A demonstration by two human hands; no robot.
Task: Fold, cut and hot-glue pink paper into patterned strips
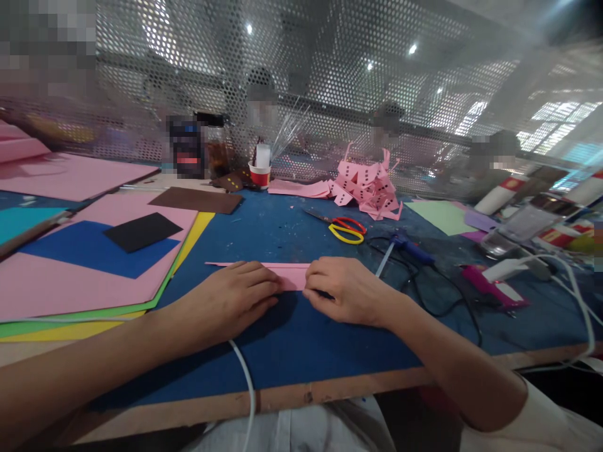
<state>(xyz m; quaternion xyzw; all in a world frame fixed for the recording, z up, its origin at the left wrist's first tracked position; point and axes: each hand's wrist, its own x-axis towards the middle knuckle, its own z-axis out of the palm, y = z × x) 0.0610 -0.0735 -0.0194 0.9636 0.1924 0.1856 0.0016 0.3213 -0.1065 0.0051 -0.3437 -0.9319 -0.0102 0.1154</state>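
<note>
A folded pink paper strip (293, 279) lies flat on the blue tabletop in front of me, with a raised edge along its far side. My left hand (247, 290) presses on its left part, fingers together and bent over the paper. Toward the right end, my right hand (342, 290) grips the strip with curled fingers and thumb. Both hands hide parts of the strip, and its thin left tip pokes out beyond my left hand. Scissors (347, 230) with red and yellow handles lie beyond my right hand, beside a blue glue gun (411, 248).
Coloured sheets (174, 267) are stacked at left, topped by a black piece (142, 232). Cut pink paper shapes (367, 185) pile up near the perforated metal screen (325, 75). A paper cup (259, 174) stands at the back. A white cable (247, 370) crosses the front edge.
</note>
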